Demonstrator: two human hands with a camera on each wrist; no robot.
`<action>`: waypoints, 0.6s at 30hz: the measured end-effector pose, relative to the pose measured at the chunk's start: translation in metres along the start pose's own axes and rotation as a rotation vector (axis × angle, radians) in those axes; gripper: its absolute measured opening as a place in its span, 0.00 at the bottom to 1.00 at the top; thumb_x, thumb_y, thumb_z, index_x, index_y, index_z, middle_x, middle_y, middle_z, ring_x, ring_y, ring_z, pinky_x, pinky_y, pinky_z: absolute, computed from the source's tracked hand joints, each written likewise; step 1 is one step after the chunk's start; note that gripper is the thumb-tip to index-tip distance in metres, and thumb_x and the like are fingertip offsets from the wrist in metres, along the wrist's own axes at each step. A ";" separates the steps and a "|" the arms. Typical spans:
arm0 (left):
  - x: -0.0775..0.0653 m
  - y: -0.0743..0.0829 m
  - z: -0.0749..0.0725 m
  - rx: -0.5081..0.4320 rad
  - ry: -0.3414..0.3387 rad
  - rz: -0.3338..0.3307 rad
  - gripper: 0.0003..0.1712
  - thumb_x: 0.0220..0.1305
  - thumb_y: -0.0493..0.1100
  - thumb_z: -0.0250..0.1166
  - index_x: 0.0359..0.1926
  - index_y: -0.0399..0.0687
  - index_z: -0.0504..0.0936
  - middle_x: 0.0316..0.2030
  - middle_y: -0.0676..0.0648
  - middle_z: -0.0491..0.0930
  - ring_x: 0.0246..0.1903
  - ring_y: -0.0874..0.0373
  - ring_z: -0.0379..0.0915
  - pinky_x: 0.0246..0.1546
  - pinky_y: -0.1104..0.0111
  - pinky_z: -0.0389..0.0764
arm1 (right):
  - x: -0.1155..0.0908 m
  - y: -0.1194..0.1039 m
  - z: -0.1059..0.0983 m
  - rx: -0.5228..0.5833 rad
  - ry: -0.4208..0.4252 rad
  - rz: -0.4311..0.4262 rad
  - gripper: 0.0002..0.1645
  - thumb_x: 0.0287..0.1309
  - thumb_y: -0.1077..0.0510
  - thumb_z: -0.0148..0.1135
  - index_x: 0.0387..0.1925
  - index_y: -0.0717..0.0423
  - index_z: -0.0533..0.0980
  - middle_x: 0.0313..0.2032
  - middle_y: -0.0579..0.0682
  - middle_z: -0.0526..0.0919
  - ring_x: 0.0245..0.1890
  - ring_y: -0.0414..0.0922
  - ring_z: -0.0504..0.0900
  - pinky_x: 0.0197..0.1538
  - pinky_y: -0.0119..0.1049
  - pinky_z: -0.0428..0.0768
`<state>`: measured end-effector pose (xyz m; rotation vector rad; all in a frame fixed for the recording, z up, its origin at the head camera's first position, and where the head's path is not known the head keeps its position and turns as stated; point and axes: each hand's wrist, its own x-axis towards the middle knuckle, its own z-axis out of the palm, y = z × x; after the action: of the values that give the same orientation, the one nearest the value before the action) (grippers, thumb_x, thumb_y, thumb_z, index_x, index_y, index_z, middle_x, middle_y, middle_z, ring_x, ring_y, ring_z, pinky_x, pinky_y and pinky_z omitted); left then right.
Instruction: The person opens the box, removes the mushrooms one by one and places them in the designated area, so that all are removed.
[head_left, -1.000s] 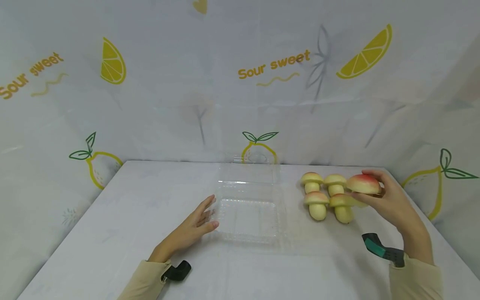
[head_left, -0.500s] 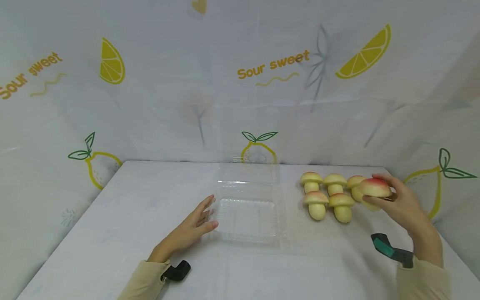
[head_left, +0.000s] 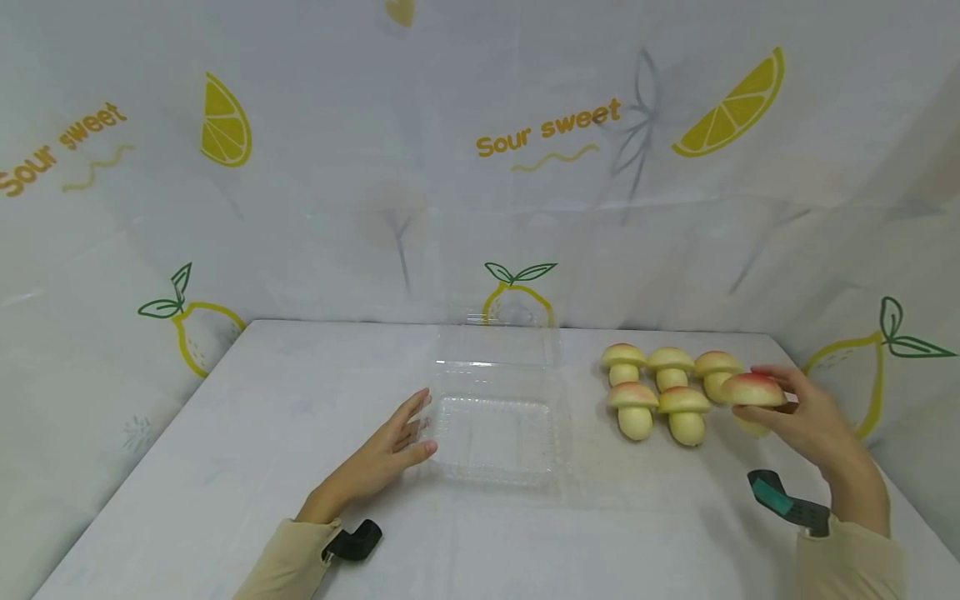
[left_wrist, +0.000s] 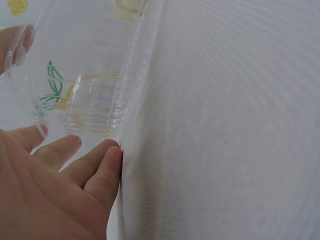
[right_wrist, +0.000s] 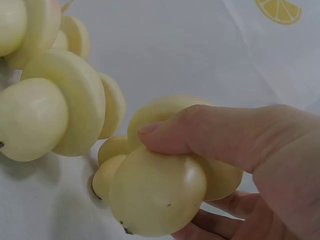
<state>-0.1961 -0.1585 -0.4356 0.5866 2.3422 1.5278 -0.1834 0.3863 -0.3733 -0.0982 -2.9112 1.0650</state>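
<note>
My right hand (head_left: 817,425) grips a toy mushroom (head_left: 752,390) by its red-topped cap, at the right end of a group of similar mushrooms. In the right wrist view, the thumb (right_wrist: 172,134) lies across the cap, and the pale rounded stem (right_wrist: 157,192) points toward the camera. My left hand (head_left: 382,458) rests at the left side of a clear plastic box (head_left: 495,477), fingers extended and loosely spread. Its fingertips (left_wrist: 72,141) are at the box's rim in the left wrist view. The box's hinged lid (head_left: 498,346) stands raised at the back.
Several mushrooms lie in two rows to the right of the box, among them a back-row one (head_left: 670,367) and a front-row one (head_left: 632,410). A white cloth covers the table (head_left: 247,433). Behind it hangs a lemon-printed curtain (head_left: 337,167).
My right hand has moved right and slightly down with the mushroom, uncovering the rightmost back-row mushroom. My left hand and the box have stayed in place.
</note>
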 end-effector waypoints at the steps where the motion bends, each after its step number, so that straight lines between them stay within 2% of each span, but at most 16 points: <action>1: 0.000 0.000 0.000 0.001 0.000 0.000 0.49 0.71 0.52 0.61 0.80 0.56 0.40 0.79 0.47 0.42 0.75 0.40 0.51 0.74 0.47 0.58 | 0.000 0.001 0.000 0.001 -0.002 0.004 0.46 0.64 0.46 0.64 0.71 0.67 0.55 0.65 0.75 0.61 0.34 0.16 0.64 0.36 0.31 0.72; 7: 0.001 0.000 0.000 0.003 0.002 -0.004 0.48 0.71 0.50 0.61 0.80 0.56 0.40 0.79 0.47 0.42 0.75 0.39 0.50 0.74 0.47 0.58 | 0.002 0.007 0.001 0.000 -0.028 0.020 0.47 0.65 0.45 0.64 0.71 0.67 0.54 0.64 0.72 0.62 0.38 0.23 0.70 0.40 0.41 0.76; 9: 0.000 0.000 0.000 0.002 0.002 -0.009 0.48 0.71 0.50 0.61 0.80 0.56 0.40 0.79 0.48 0.42 0.75 0.39 0.50 0.74 0.47 0.58 | 0.002 0.009 0.002 -0.002 -0.034 0.019 0.47 0.65 0.45 0.64 0.71 0.68 0.54 0.64 0.72 0.63 0.40 0.29 0.74 0.41 0.44 0.77; 10: 0.000 0.000 0.000 0.001 0.001 -0.011 0.48 0.71 0.50 0.61 0.80 0.57 0.40 0.79 0.48 0.42 0.75 0.40 0.50 0.74 0.47 0.58 | 0.002 0.010 0.002 0.004 -0.042 0.016 0.47 0.65 0.46 0.64 0.71 0.69 0.54 0.63 0.73 0.63 0.42 0.36 0.77 0.42 0.46 0.77; 11: 0.000 0.000 0.000 0.003 0.002 -0.012 0.48 0.71 0.51 0.61 0.80 0.57 0.40 0.79 0.48 0.42 0.75 0.40 0.51 0.74 0.47 0.58 | 0.002 0.011 0.003 -0.003 -0.042 0.017 0.47 0.65 0.46 0.64 0.71 0.69 0.54 0.63 0.72 0.63 0.43 0.39 0.78 0.42 0.44 0.77; 14: 0.000 -0.001 0.000 0.007 0.003 -0.008 0.48 0.71 0.51 0.61 0.80 0.56 0.40 0.79 0.48 0.42 0.75 0.39 0.51 0.74 0.47 0.58 | 0.003 0.013 0.004 -0.006 -0.051 0.017 0.48 0.65 0.46 0.64 0.71 0.71 0.53 0.64 0.74 0.62 0.51 0.61 0.74 0.42 0.43 0.76; 16: 0.001 -0.002 0.000 0.007 0.003 -0.005 0.48 0.71 0.51 0.61 0.80 0.56 0.40 0.79 0.48 0.42 0.75 0.39 0.51 0.73 0.47 0.59 | 0.003 0.014 0.005 -0.009 -0.056 0.023 0.48 0.65 0.46 0.63 0.71 0.71 0.53 0.64 0.75 0.61 0.54 0.67 0.70 0.41 0.41 0.74; 18: 0.001 -0.002 0.000 0.007 0.001 -0.003 0.48 0.71 0.51 0.61 0.80 0.56 0.40 0.80 0.48 0.42 0.75 0.39 0.51 0.74 0.47 0.58 | 0.002 0.016 0.006 -0.012 -0.055 0.022 0.47 0.65 0.46 0.64 0.70 0.70 0.54 0.64 0.75 0.61 0.54 0.67 0.69 0.40 0.38 0.73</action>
<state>-0.1972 -0.1590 -0.4376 0.5838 2.3489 1.5199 -0.1855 0.3945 -0.3879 -0.1034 -2.9727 1.0699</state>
